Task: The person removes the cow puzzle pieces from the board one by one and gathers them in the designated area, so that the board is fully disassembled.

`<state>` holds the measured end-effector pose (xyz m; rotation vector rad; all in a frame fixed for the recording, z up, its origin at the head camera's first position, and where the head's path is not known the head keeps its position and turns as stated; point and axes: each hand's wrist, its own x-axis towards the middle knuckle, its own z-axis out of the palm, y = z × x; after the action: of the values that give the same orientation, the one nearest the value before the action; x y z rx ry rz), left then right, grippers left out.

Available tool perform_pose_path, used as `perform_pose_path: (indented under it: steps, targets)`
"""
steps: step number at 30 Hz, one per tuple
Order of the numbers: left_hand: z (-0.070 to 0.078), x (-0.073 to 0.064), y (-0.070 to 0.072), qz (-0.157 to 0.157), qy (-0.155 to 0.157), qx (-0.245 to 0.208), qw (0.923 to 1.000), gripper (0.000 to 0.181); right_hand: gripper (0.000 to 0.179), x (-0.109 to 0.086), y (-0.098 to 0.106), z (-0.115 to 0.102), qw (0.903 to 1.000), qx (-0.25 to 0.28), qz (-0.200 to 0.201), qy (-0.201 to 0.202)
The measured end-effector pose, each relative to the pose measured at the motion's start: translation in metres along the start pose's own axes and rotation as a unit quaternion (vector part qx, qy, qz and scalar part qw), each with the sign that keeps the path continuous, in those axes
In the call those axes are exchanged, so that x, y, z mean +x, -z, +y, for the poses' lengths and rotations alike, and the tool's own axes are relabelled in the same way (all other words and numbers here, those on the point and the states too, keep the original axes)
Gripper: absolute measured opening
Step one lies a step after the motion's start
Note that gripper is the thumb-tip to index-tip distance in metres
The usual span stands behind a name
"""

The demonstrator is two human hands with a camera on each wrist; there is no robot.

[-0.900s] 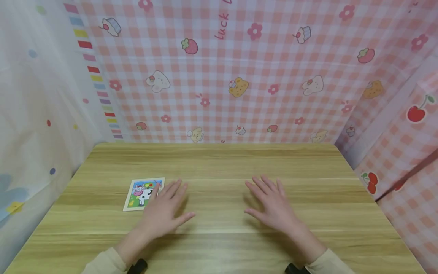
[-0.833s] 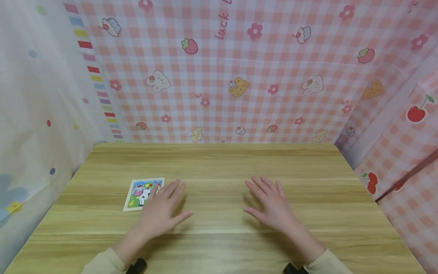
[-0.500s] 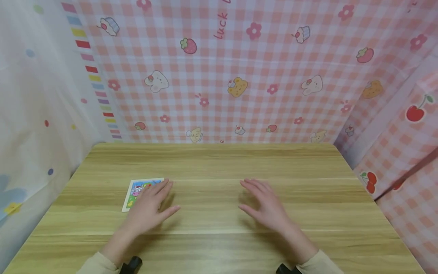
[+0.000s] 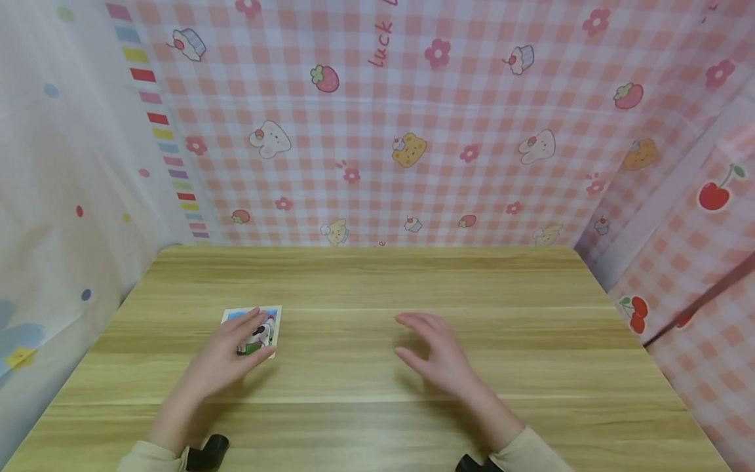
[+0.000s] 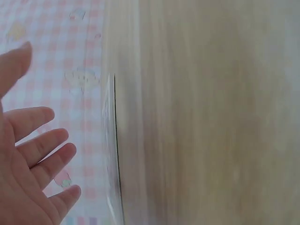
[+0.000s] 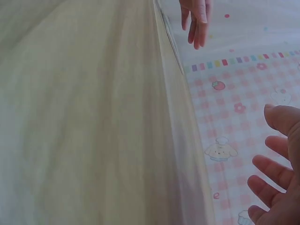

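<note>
A flat square picture board (image 4: 271, 321) with a cartoon cow and a pale border lies on the left part of the table. Above it hovers my left hand (image 4: 221, 357), fingers loosely spread, covering the board's left part in the head view. The left wrist view shows a gap between the left hand (image 5: 28, 173) and the board (image 5: 111, 154), which appears nearly edge-on there. My right hand (image 4: 439, 354) hangs over the table right of centre, fingers relaxed and slightly bent, holding nothing. At the top of the right wrist view, the left hand (image 6: 198, 21) appears.
The wood-grain table (image 4: 354, 282) spans the lower view. Behind it hangs a pink checked curtain (image 4: 366, 111) with cartoon prints. A white dotted cloth (image 4: 53, 164) borders the left, and a cherry-print cloth (image 4: 702, 262) the right.
My left hand has moved left across the picture board, uncovering its right side. My right hand has drifted left, its fingers closer together and a little more bent. The board has stayed in place.
</note>
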<state>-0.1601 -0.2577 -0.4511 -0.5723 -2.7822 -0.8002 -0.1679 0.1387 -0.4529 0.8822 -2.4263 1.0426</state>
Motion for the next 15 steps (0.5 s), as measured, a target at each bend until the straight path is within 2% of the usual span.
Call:
perform_pose_path:
  steps: [8, 15]
  targets:
    - [-0.018, -0.007, 0.008, -0.012, 0.021, -0.012, 0.9996, 0.060, 0.050, 0.002, -0.019, -0.004, 0.9998, 0.018, 0.000, 0.005]
    - [-0.035, -0.012, 0.010, -0.009, 0.021, -0.013, 0.9997, 0.060, 0.050, 0.008, -0.032, -0.012, 0.9992, 0.037, -0.018, 0.004]
